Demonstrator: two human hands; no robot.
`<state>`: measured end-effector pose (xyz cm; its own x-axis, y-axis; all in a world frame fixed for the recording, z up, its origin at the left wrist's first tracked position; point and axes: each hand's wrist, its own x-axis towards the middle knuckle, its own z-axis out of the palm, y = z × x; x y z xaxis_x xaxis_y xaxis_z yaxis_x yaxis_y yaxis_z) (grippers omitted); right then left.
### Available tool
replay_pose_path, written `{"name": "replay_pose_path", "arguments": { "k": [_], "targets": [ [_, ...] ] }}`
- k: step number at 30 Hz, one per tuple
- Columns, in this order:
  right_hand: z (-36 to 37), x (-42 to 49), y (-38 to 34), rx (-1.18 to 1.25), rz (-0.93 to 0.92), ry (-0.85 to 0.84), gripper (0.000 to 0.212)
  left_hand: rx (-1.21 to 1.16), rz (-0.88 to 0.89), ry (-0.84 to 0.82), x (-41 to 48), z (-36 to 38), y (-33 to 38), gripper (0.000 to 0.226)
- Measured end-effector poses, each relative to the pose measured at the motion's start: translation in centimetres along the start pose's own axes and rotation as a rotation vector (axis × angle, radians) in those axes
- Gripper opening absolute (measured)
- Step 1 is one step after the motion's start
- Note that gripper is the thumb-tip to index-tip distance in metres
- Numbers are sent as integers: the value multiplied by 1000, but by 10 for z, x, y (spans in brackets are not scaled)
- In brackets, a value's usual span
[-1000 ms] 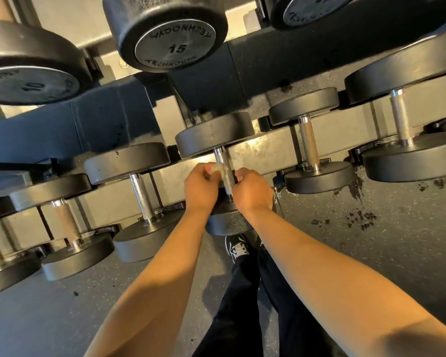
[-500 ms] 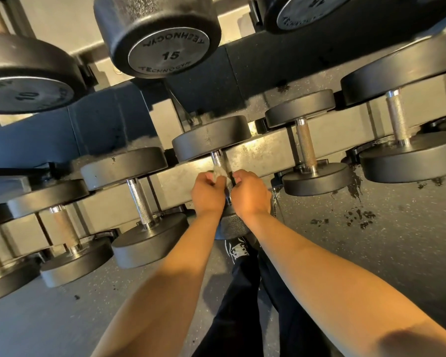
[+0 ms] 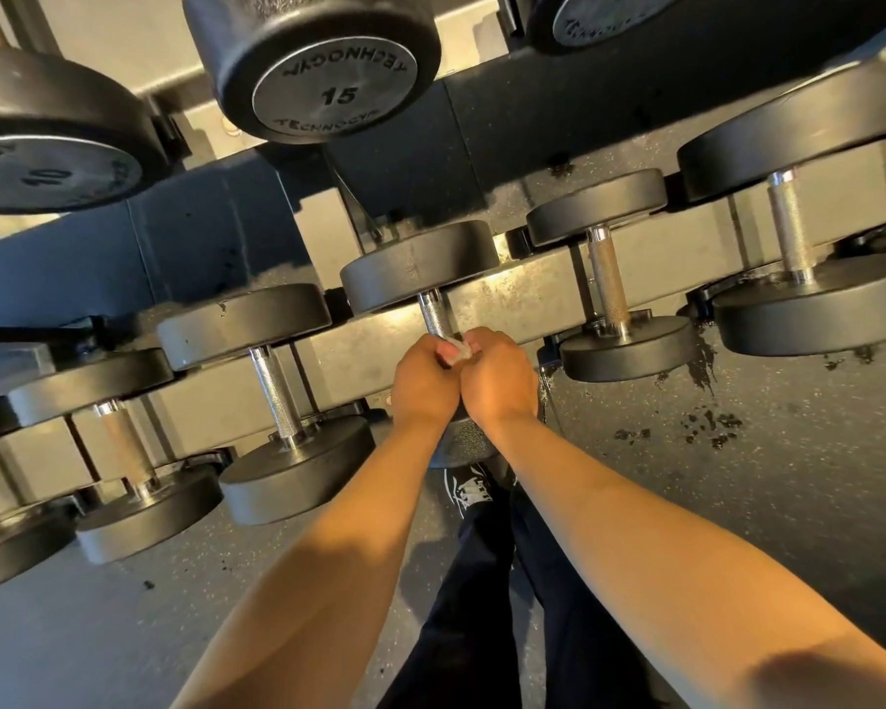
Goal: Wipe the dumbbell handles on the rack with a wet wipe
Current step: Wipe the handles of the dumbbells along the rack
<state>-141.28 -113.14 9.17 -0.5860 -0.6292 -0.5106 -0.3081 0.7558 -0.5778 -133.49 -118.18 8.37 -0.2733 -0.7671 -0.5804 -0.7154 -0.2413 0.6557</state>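
Observation:
A row of black dumbbells with knurled steel handles lies on the lower shelf of the rack (image 3: 523,294). My left hand (image 3: 423,383) and my right hand (image 3: 500,378) are pressed together around the lower part of the middle dumbbell's handle (image 3: 433,314). A crumpled white wet wipe (image 3: 456,349) shows between the fingers of both hands, wrapped against the handle. The bare upper stretch of the handle rises above my hands to the far weight head (image 3: 420,263). The near weight head (image 3: 466,445) is mostly hidden under my wrists.
Neighbouring dumbbells lie left (image 3: 277,391) and right (image 3: 607,284) of the middle one. Bigger dumbbells, marked 15 (image 3: 323,69) and 10 (image 3: 47,145), overhang from the upper shelf. Below is speckled rubber floor (image 3: 737,478), my dark trouser leg and a shoe (image 3: 469,488).
My two hands have slid slightly along the handle and closed tighter together. The wipe now shows between the fingers of both hands instead of by my left thumb.

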Motion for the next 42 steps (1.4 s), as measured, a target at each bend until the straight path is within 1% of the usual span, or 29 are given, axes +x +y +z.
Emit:
{"name": "replay_pose_path", "arguments": {
  "k": [2, 4, 7, 9, 11, 12, 14, 16, 18, 21, 23, 25, 27, 30, 33, 37, 39, 40, 42],
  "targets": [
    [-1, -1, 1, 35, 15, -16, 27, 138, -75, -12, -1, 1, -1, 13],
    [-1, 0, 2, 39, 28, -15, 34, 191, -154, -37, -1, -1, -4, 14],
    [3, 3, 5, 34, 32, -28, 27, 197, -245, -72, -3, -6, -8, 16],
    [4, 3, 5, 51, 29, -32, 27, 164, -261, 21, -8, -9, -12, 14],
    [4, 3, 7, 114, 46, -2, 34, 35, -230, 143, -15, -10, -19, 11],
    [5, 2, 7, 148, 50, 10, 36, -30, -208, 161, -19, -11, -21, 10],
    [4, -1, 7, 177, 32, -12, 36, -81, -158, 125, -27, -15, -21, 10],
    [-2, -7, 2, 208, 2, -72, 33, -125, -122, 83, -34, -23, -16, 14],
    [-13, -18, -9, 309, -36, -134, 31, -175, -76, 46, -46, -37, -6, 17],
    [-39, -41, -32, 447, -20, -193, 28, -174, -10, 6, -66, -62, 14, 20],
    [-56, -56, -52, 504, -18, -215, 26, -150, 33, -7, -84, -81, 31, 15],
    [-73, -69, -71, 519, -45, -222, 28, -125, 69, -13, -100, -99, 47, 10],
    [-91, -81, -94, 480, -104, -232, 31, -109, 65, 5, -113, -117, 65, 10],
    [-112, -96, -133, 443, -197, -229, 33, -131, 29, 73, -127, -148, 92, 16],
    [-125, -104, -168, 435, -267, -160, 31, -163, 62, 166, -139, -177, 118, 15],
    [-127, -110, -213, 442, -346, -79, 32, -343, 89, 289, -155, -218, 139, 21],
    [-124, -114, -233, 478, -377, -72, 31, -453, 139, 332, -159, -235, 142, 14],
    [-123, -116, -242, 489, -386, -82, 31, -518, 160, 329, -159, -242, 144, 9],
    [-122, -120, -260, 492, -393, -98, 30, -666, 141, 303, -158, -256, 146, 12]
  ]
}}
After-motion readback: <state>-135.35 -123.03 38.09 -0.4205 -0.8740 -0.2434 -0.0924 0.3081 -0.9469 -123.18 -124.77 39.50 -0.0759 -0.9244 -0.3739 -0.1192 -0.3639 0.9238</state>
